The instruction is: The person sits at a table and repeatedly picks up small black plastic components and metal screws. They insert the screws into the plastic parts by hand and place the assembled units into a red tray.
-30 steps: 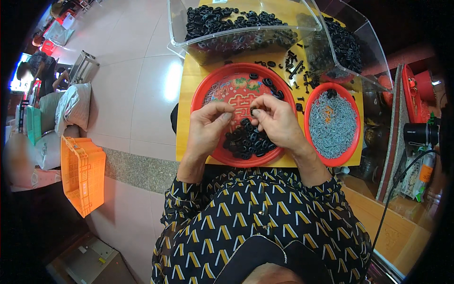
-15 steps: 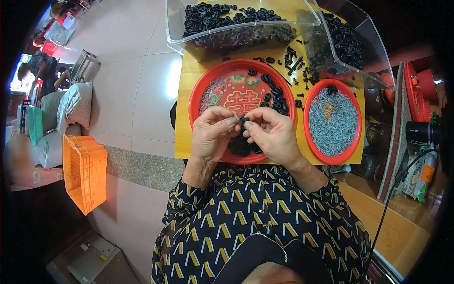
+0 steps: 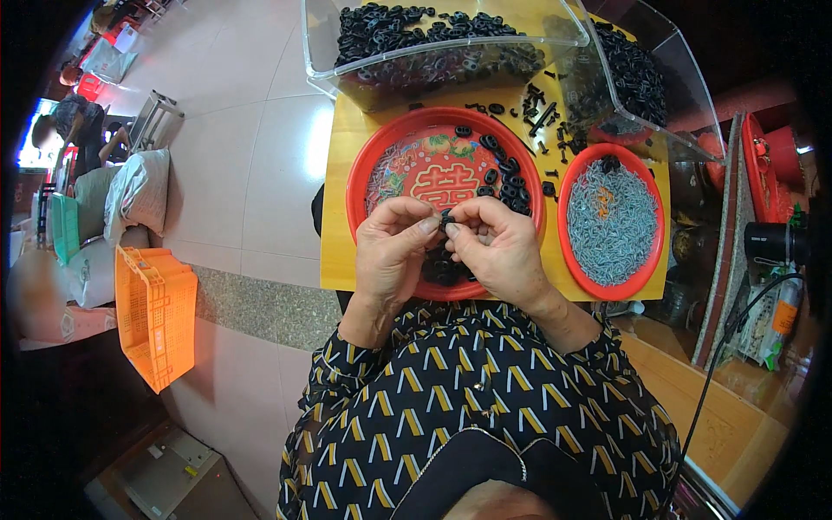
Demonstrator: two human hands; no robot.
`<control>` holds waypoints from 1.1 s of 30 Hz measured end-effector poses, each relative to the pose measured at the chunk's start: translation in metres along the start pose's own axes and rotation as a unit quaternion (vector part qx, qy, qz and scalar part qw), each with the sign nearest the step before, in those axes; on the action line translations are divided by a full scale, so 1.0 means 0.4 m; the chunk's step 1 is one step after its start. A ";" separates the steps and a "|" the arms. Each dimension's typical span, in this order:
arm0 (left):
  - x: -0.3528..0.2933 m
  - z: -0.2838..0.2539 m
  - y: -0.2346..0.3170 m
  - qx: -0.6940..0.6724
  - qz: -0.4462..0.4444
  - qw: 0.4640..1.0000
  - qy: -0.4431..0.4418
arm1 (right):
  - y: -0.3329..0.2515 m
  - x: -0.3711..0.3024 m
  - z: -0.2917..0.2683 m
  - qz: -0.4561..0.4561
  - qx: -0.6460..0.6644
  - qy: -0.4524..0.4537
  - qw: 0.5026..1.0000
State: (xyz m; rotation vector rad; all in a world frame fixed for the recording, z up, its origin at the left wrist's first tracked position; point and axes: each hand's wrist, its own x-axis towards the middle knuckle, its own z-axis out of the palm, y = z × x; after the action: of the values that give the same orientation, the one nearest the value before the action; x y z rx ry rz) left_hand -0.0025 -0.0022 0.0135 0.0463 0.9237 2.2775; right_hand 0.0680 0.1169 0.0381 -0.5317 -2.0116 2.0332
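Note:
Above the round red tray [image 3: 356, 160], my two hands meet at the fingertips. My right hand [image 3: 501, 245] pinches a small black plastic part [image 3: 446, 217] between thumb and forefinger. Close against it, my left hand [image 3: 392, 243] has thumb and forefinger pressed together; what sits between them is too small to make out. More black plastic parts [image 3: 513, 186] lie along the tray's right side and under my hands. A few silvery screws [image 3: 381, 176] rest at its left side. To the right, an oval red tray [image 3: 657, 208] holds a heap of silvery screws [image 3: 607, 238].
Two clear plastic bins [image 3: 451, 52] [image 3: 659, 104] full of black parts stand at the table's far side. Loose black pieces [image 3: 542, 117] lie on the yellow tabletop [image 3: 338, 251]. An orange crate [image 3: 156, 316] stands on the left. A black cable [image 3: 715, 347] runs down the right.
My left fingertips have closed in on the black part, and the gap between the hands has narrowed slightly. The trays and bins look the same.

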 end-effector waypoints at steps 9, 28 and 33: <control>-0.009 0.015 -0.004 0.114 0.073 0.991 0.001 | -0.003 -0.003 -0.001 0.009 -0.010 -0.003 1.000; 0.031 -0.021 0.033 0.626 0.191 0.755 -0.048 | 0.016 0.025 -0.128 0.054 0.029 0.029 0.998; 0.058 0.005 0.008 0.732 0.211 0.640 -0.102 | 0.011 0.023 -0.118 0.063 0.027 0.011 0.998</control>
State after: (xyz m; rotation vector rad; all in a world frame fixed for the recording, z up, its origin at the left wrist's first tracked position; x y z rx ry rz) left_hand -0.0218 0.0110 0.0122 1.2774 2.5166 1.1195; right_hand 0.0794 0.1635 0.0333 -0.6812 -1.9506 2.1373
